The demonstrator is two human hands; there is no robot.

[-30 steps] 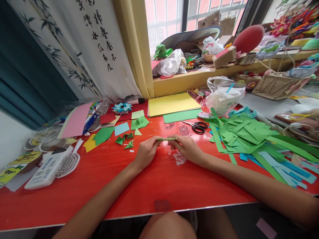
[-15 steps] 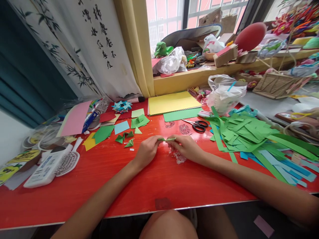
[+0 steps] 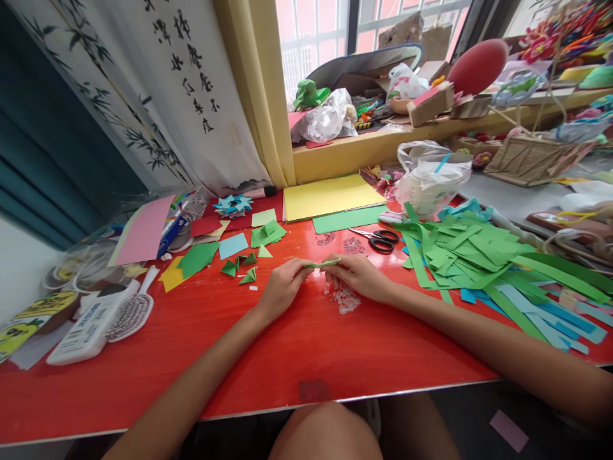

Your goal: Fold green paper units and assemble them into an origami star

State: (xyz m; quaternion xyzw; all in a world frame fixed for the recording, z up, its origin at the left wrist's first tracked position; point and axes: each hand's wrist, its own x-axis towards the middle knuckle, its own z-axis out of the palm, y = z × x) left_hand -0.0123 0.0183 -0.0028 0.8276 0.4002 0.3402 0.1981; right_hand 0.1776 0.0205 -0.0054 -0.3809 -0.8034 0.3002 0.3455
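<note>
Both hands meet over the middle of the red table (image 3: 297, 345). My left hand (image 3: 282, 289) pinches the left end of a small green paper strip (image 3: 322, 262), and my right hand (image 3: 357, 276) pinches its right end. The strip is held just above the tabletop, slightly bent. A few small folded green triangles (image 3: 243, 267) lie to the left of my left hand. Black-handled scissors (image 3: 380, 240) rest just beyond my right hand.
A heap of green and blue paper strips (image 3: 474, 255) fills the right side. Yellow sheets (image 3: 330, 197) and a green sheet lie near the window ledge. A plastic bag (image 3: 428, 176), a basket (image 3: 531, 160), a hairbrush (image 3: 131, 313) and a remote lie around.
The hands have stayed in place, working the green strip between the fingertips; it bent in the middle and now sits a little flatter. The view shifted slightly.
</note>
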